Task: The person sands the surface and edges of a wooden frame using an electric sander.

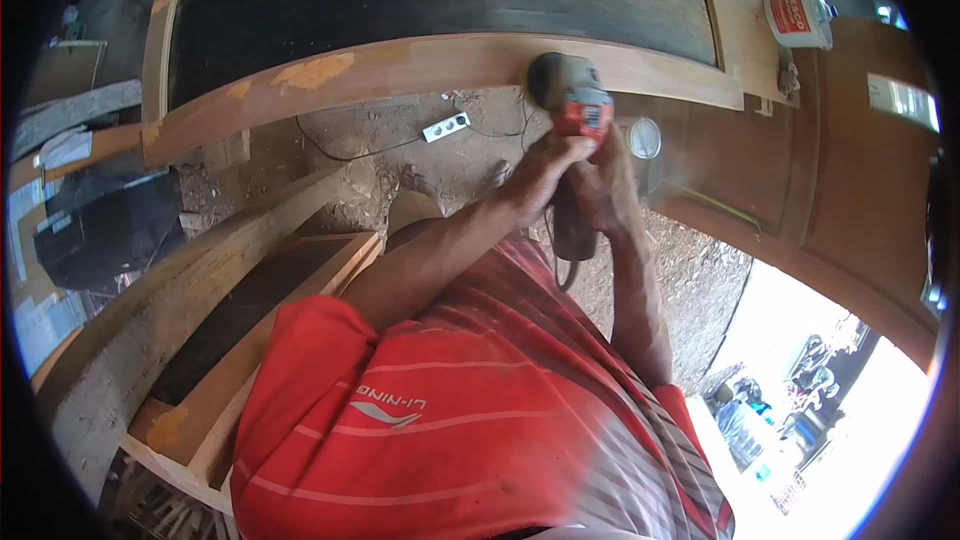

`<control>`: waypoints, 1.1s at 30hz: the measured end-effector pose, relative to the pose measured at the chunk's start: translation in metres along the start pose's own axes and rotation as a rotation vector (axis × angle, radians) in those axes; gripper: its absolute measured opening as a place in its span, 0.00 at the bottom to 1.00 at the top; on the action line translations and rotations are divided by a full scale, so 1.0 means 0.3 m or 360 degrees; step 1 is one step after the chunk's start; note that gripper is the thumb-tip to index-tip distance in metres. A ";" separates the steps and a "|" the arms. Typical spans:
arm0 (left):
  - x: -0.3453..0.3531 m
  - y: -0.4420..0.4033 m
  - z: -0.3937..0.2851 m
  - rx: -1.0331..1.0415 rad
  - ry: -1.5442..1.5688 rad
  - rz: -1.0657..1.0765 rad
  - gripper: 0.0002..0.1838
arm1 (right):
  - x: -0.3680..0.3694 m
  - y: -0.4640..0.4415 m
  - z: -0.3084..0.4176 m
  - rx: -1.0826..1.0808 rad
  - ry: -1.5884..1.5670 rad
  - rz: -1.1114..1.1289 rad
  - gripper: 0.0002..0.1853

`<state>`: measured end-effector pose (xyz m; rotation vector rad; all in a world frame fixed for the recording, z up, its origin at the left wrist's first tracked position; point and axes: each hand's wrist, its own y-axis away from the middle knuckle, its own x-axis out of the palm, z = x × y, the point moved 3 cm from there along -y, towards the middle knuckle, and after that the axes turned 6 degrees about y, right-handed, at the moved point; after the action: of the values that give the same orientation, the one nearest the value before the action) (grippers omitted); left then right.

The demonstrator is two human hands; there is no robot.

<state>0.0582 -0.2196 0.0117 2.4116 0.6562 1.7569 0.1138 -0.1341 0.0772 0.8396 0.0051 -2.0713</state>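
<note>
Both hands grip a red and grey angle grinder (580,105), its body pointing back toward my waist. My left hand (545,172) is closed around its left side, with the thumb near the red housing. From the right, my right hand (607,188) wraps the tool. The round disc (543,78) at the grinder's head is at the near rail of a wooden frame (420,68); whether it touches cannot be made out. Orange filler patches (315,70) mark that rail. Inside the frame lies a dark panel (440,0). A cord loops below the grinder's rear end.
A white power strip (446,127) lies on the dirt floor with a black cord. A rough wooden beam (190,280) and another framed panel (270,310) stand left. To the right are a brown door panel (860,180), a labelled white bucket (797,18) and a round container (643,138).
</note>
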 end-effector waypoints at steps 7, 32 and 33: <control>-0.097 0.219 -0.180 0.0305 -0.0024 -0.0196 0.29 | 0.191 -0.023 0.187 -0.0023 0.0277 0.0416 0.32; 0.263 -0.545 0.262 -0.0197 -0.0133 0.0230 0.33 | -0.492 -0.246 -0.396 0.0091 0.0126 -0.0232 0.31; 0.242 -0.494 0.213 -0.0170 -0.0109 0.0182 0.33 | -0.446 -0.235 -0.329 0.0061 0.0078 -0.0191 0.31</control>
<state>0.0925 -0.0460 0.0081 2.4686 0.4139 1.6939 0.1696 0.0362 0.0560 0.9333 0.0438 -2.1682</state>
